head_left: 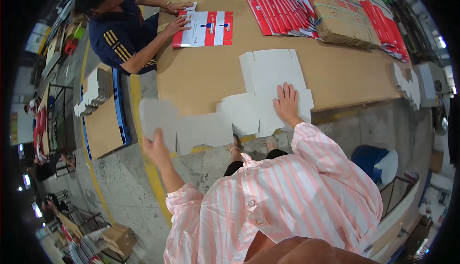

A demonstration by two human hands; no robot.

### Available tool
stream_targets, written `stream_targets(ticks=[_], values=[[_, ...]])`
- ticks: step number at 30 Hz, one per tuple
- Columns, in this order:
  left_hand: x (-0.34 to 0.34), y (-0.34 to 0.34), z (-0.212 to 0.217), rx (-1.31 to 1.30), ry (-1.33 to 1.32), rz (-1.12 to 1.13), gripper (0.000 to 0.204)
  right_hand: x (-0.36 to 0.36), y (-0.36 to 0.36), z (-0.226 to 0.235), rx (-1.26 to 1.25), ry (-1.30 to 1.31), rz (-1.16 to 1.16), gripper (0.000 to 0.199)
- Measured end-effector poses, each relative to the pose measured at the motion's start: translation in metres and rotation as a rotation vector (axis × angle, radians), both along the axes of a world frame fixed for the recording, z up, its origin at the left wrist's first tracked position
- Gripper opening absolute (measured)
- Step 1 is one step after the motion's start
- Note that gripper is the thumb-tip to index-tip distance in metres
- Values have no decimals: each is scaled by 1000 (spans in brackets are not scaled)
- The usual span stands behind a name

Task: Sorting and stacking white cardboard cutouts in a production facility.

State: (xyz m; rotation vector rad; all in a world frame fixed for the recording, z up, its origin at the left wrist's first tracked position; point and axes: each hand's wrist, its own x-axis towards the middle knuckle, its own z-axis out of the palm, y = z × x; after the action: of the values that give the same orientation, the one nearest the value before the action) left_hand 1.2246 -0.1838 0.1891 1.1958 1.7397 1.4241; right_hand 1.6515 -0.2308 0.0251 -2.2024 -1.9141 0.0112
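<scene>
Two hands of ours are on one flat white carton blank (230, 110), which lies unfolded half on the brown cardboard-covered table (201, 72) and half hanging past its near edge over the concrete floor (124, 192). Our left hand (155, 146) pinches the blank's overhanging left flap, thumb on top and fingers under it; our right hand (287, 103) lies flat on the blank's right panel, fingers spread wide and holding nothing. No folded box stands near us, only flats: a fanned row of red-and-white printed blanks (282, 12) and a stack of brown ones (335, 17) along the far side. Across the table a co-worker's hands (179, 17) press on a red-and-white printed sheet (203, 29). Between that sheet and our blank the tabletop shows bare brown cardboard. A yellow floor line (143, 154) runs beside the table's left edge, and a blue pallet (120, 110) with a brown board sits just beyond it.
</scene>
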Motion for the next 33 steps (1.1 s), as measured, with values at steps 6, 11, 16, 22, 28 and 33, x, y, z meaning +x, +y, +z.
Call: stream_targets(ticks=[6,11,16,22,28,33], values=[[230,-54,57,285,1018,-470,34,17,-4,4,16,15,26,60],[298,-74,23,254,1496,-507,38,28,-8,6,-60,2,38,59],[199,-39,93,-41,485,-293,42,34,-4,-1,1,4,-38,60],[-19,-17,-44,6,-1170,-120,52,36,-4,-5,35,-23,-31,59],[-76,-11,-150,-149,-974,116,43,26,-2,-7,14,-50,-8,59],[-14,3,-78,-111,-643,184,36,46,-9,-9,2,-76,-28,60]])
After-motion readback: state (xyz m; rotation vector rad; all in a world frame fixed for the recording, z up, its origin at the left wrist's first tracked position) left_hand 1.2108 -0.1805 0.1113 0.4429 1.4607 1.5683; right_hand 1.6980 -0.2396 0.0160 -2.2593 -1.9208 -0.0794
